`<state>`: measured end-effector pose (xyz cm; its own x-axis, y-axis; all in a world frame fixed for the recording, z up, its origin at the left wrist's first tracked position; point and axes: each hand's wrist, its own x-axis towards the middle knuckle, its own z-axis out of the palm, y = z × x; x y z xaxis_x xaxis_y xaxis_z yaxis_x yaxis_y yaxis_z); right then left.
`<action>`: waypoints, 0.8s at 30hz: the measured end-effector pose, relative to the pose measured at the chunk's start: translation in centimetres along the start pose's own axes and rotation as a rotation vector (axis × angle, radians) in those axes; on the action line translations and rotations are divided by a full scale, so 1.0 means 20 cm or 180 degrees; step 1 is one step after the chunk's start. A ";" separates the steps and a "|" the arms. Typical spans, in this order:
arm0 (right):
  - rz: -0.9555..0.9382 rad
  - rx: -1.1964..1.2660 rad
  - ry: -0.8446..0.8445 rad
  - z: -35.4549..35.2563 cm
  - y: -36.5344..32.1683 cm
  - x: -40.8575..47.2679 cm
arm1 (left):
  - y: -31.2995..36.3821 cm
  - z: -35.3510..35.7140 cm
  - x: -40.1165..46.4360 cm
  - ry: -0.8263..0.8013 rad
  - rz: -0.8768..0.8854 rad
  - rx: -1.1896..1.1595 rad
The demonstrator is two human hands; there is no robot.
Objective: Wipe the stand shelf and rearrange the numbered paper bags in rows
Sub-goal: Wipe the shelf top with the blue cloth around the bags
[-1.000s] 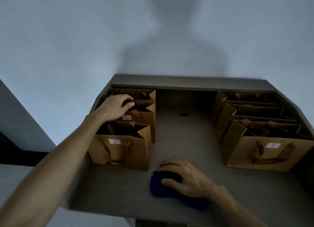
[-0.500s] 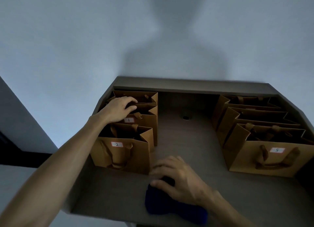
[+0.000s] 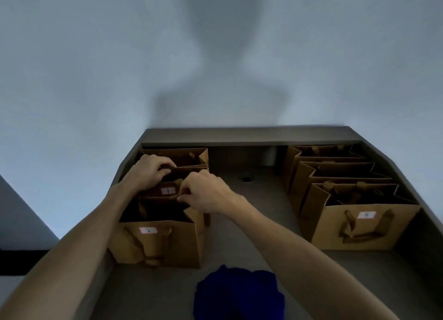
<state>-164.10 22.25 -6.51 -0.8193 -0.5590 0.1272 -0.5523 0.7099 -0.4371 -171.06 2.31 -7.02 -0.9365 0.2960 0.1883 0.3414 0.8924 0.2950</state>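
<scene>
The bag marked 1 [image 3: 167, 190], middle of the left row on the shelf [image 3: 239, 223], is gripped at its rim by both hands: left hand [image 3: 146, 172] at the back edge, right hand [image 3: 203, 192] pinching the front, seemingly for lifting. Nearer than it, the blue cloth [image 3: 237, 293] is left lying loose.

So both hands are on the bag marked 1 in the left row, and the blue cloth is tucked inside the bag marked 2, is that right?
Not quite. The blue cloth is not inside the bag marked 2; it lies on the shelf in front of that bag, as the head view shows. The rest holds: the left hand and the right hand are both on the bag marked 1 in the left row.
</scene>
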 end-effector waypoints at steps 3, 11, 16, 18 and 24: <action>0.0112 -0.0187 0.0113 -0.06 0.05 -0.06 | 0.08 0.01 0.04 -0.0079 0.0167 -0.0056; 0.0743 -0.0571 0.0431 -0.32 0.36 -0.36 | 0.48 0.15 0.22 -0.0152 0.0709 -0.0200; 0.1096 -0.0873 0.0539 -0.43 0.49 -0.54 | 0.75 0.27 0.32 -0.0152 0.0941 -0.0229; 0.1186 -0.1084 0.0634 -0.45 0.52 -0.60 | 0.84 0.31 0.35 -0.0162 0.1033 -0.0239; 0.1262 -0.1367 0.0536 -0.48 0.59 -0.68 | 0.95 0.38 0.39 -0.0240 0.1077 -0.0281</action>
<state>-160.95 42.39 -4.90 -0.9690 -0.1662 0.1826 -0.1842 0.9791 -0.0860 -172.41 24.18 -6.96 -0.7713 0.5971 0.2203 0.6358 0.7077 0.3081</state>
